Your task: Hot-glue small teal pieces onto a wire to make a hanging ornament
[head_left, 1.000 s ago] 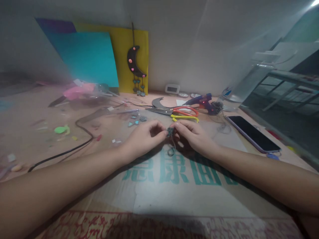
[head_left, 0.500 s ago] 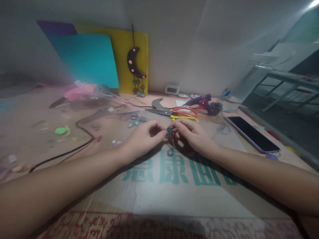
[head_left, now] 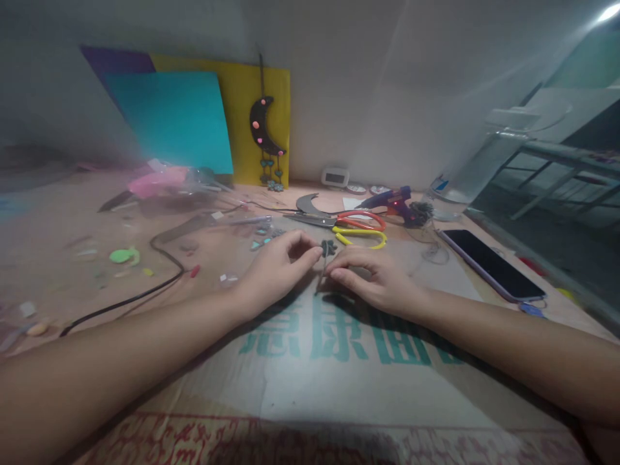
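Observation:
Between finger and thumb, my left hand (head_left: pixel 278 268) pinches the edge of a small dark flower-shaped piece (head_left: pixel 330 247). A thin cord (head_left: pixel 321 279) hangs down from the flower. My right hand (head_left: pixel 382 278) is closed, its fingertips pinching at this cord just below the flower. Behind my left hand lie several small blue heart and grey flower pieces (head_left: pixel 261 241). Scissors (head_left: pixel 361 239) with one red and one yellow handle rest just beyond my hands. A grey crescent cutout (head_left: pixel 310 205) sits behind their blades.
A dark crescent hanging (head_left: pixel 259 126) with dangling pieces leans against a yellow board (head_left: pixel 278 97). A purple glue gun (head_left: pixel 398 201) with a lit red light is at the back. At right are a phone (head_left: pixel 491 265) and a clear bottle (head_left: pixel 465 171). A black cable (head_left: pixel 145 296) crosses the left side.
My right hand has shifted down and away from the flower to the cord, uncovering the flower and the yellow scissor handle. The cord's curled end no longer shows below.

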